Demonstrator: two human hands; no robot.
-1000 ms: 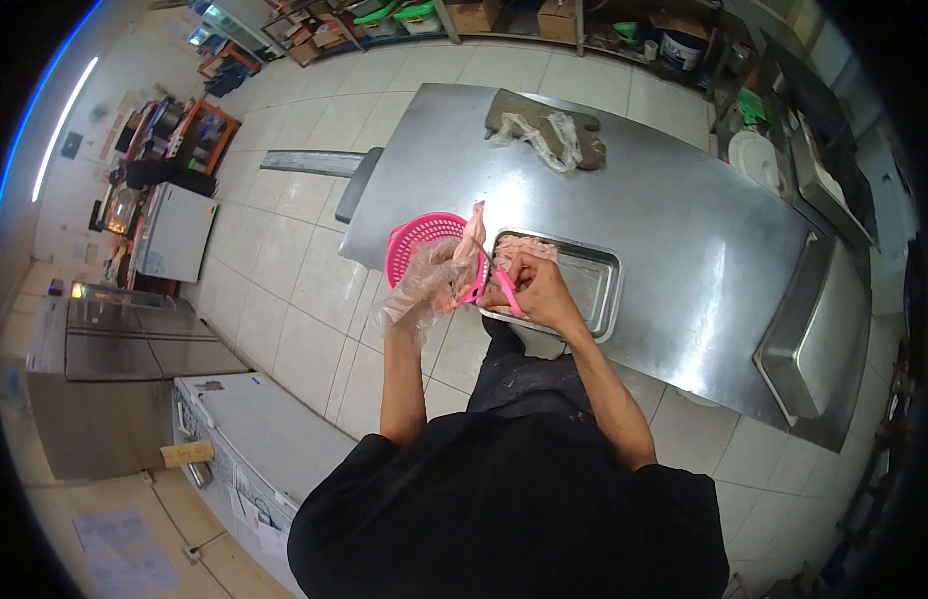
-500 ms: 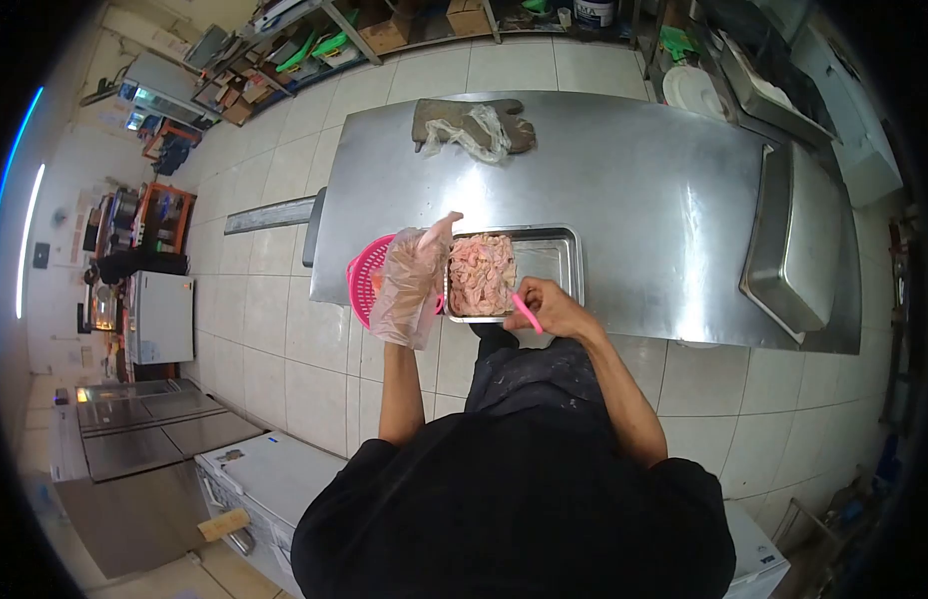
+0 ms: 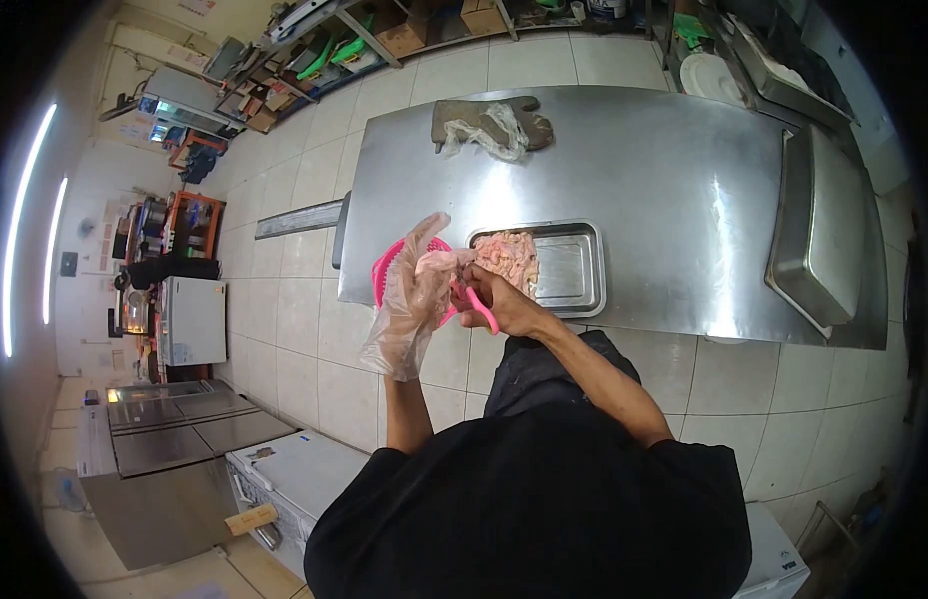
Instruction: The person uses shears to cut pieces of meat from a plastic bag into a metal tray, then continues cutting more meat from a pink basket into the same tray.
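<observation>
My left hand [image 3: 412, 304] is inside a loose clear plastic glove and closed on a pale pink piece of raw meat [image 3: 440, 262], probably chicken. Behind it, a pink perforated basket [image 3: 388, 268] is mostly hidden. My right hand [image 3: 504, 302] grips pink-handled scissors [image 3: 481, 309] right against the meat; the blades are hidden by the hand and the meat. Just beyond my right hand, cut pieces of raw meat [image 3: 511, 258] fill the left part of a rectangular metal tray [image 3: 574, 285] at the table's near edge.
The steel table [image 3: 663, 200] carries an oven mitt [image 3: 539, 130] with a crumpled plastic bag [image 3: 499, 140] on it at the far side. A large upturned metal pan [image 3: 823, 230] sits at the right end. A chest freezer [image 3: 304, 464] stands behind me on the left.
My right hand has moved left with the scissors, from beside the tray to the meat in my left hand. The gloved left hand has turned, and the view has shifted slightly.
</observation>
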